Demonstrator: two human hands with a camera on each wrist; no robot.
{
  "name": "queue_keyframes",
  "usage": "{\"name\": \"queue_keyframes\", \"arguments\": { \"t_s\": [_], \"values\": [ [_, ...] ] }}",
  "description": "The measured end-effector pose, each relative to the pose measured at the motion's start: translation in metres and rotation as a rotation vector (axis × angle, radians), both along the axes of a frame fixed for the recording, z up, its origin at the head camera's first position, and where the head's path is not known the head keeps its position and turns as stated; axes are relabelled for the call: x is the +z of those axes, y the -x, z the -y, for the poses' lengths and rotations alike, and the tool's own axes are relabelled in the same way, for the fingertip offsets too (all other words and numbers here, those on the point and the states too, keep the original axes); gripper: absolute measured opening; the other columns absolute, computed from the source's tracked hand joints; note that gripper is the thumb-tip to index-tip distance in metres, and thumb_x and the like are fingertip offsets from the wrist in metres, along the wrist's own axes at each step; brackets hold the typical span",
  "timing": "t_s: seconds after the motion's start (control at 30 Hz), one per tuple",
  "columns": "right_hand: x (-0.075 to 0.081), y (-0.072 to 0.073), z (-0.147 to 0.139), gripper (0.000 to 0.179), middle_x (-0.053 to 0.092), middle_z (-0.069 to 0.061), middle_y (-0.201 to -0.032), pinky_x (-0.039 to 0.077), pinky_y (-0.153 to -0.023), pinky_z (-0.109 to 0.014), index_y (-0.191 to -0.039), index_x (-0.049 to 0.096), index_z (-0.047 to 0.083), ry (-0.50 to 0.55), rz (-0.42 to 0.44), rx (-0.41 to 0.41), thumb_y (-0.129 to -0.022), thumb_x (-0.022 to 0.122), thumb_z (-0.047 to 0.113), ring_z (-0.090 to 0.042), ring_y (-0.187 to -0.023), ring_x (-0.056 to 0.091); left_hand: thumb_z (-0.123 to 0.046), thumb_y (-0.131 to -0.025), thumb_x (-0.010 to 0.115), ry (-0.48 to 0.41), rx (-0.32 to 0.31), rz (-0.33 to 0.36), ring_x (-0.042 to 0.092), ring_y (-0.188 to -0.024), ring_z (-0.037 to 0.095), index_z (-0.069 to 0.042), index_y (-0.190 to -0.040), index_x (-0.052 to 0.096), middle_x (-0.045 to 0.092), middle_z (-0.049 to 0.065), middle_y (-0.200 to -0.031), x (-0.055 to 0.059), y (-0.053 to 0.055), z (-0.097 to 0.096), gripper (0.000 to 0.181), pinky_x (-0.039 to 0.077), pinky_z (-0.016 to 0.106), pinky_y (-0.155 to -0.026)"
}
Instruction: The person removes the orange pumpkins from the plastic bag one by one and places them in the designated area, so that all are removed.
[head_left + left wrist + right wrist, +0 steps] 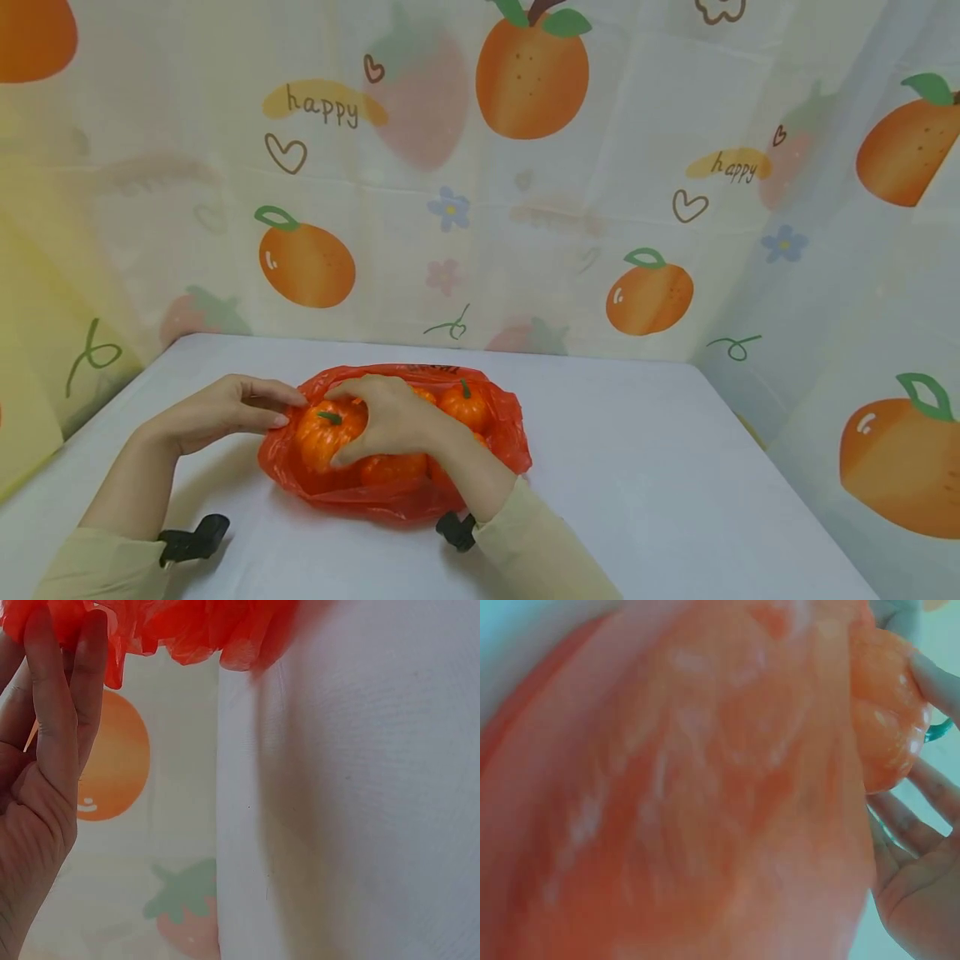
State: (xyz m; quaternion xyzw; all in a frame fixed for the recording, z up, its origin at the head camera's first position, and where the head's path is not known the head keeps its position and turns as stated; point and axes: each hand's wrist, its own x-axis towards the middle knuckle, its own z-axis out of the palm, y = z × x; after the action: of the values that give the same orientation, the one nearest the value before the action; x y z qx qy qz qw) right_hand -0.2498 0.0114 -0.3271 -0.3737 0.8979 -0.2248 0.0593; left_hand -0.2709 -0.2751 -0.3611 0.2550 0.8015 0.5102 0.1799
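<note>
A red plastic bag (pixel 390 510) lies on the table with its mouth spread wide, and several small orange toy pumpkins with green stems sit inside it. At the bag's left end, my left hand (pixel 225 407) pinches the rim between thumb and fingers; the left wrist view has those fingertips against the crumpled red plastic. My right hand (pixel 393 419) grips the leftmost pumpkin (pixel 318 437), thumb on the near side and fingers over the far side. In the right wrist view this pumpkin (pixel 889 712) shows between thumb and fingers, while the bag fills most of the picture, blurred.
Another pumpkin (pixel 465 407) rests at the right of the bag, and others are partly hidden under my right forearm. The white table (pixel 660 467) stretches to the right. A fruit-print curtain (pixel 525 250) hangs behind the table and along its sides.
</note>
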Motion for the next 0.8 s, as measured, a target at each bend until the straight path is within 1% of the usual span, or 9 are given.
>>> {"name": "queue_keyframes", "arguments": {
  "t_s": [0.13,0.23,0.4,0.57,0.7,0.8],
  "values": [
    [0.005,0.002,-0.010,0.073,0.058,0.016,-0.137,0.046,-0.110,-0.033,-0.139,0.053,0.033,0.049,-0.012,-0.017,-0.074,0.083,0.048,-0.007,-0.129,0.051,-0.011,-0.097,0.059,0.003,0.000,-0.002,0.063,-0.110,-0.002,0.001,-0.128,0.062,0.068,-0.018,-0.119,0.000,0.000,0.001,0.034,0.057,0.025,-0.088],
    [0.007,0.004,-0.017,0.070,0.059,0.016,-0.134,0.047,-0.107,-0.030,-0.137,0.055,0.033,0.092,-0.015,-0.023,-0.074,0.084,0.045,-0.006,-0.126,0.053,-0.011,-0.097,0.059,0.005,0.001,-0.008,0.064,-0.109,-0.001,0.002,-0.128,0.062,0.069,-0.018,-0.119,0.000,0.001,0.001,0.034,0.057,0.025,-0.088],
    [0.009,0.007,-0.030,0.070,0.058,0.013,-0.134,0.050,-0.101,-0.029,-0.137,0.055,0.034,0.139,0.024,-0.060,-0.073,0.085,0.042,-0.007,-0.122,0.052,-0.012,-0.097,0.059,0.007,0.002,-0.015,0.064,-0.109,-0.001,0.002,-0.128,0.062,0.069,-0.016,-0.120,0.000,0.000,0.002,0.035,0.058,0.026,-0.087],
    [0.013,0.009,-0.042,0.069,0.058,0.012,-0.131,0.050,-0.095,-0.028,-0.135,0.056,0.034,0.184,0.058,-0.098,-0.072,0.086,0.040,-0.008,-0.116,0.052,-0.012,-0.096,0.060,0.009,0.009,0.000,0.063,-0.109,-0.002,0.002,-0.128,0.062,0.069,-0.016,-0.119,-0.002,-0.001,0.002,0.035,0.057,0.026,-0.087],
    [0.016,0.011,-0.053,0.070,0.057,0.011,-0.131,0.050,-0.097,-0.031,-0.134,0.057,0.032,0.198,0.039,-0.119,-0.071,0.086,0.041,-0.010,-0.118,0.053,-0.012,-0.097,0.059,0.011,0.007,-0.002,0.063,-0.109,-0.003,0.002,-0.128,0.062,0.069,-0.017,-0.120,-0.002,-0.001,0.002,0.035,0.057,0.026,-0.087],
    [0.017,0.013,-0.061,0.071,0.058,0.010,-0.133,0.048,-0.103,-0.033,-0.135,0.057,0.030,0.211,0.015,-0.129,-0.071,0.086,0.039,-0.011,-0.123,0.052,-0.012,-0.097,0.059,0.007,0.003,-0.004,0.063,-0.109,-0.002,0.002,-0.128,0.062,0.069,-0.016,-0.120,-0.002,-0.001,0.002,0.034,0.057,0.026,-0.087]
  ]
}}
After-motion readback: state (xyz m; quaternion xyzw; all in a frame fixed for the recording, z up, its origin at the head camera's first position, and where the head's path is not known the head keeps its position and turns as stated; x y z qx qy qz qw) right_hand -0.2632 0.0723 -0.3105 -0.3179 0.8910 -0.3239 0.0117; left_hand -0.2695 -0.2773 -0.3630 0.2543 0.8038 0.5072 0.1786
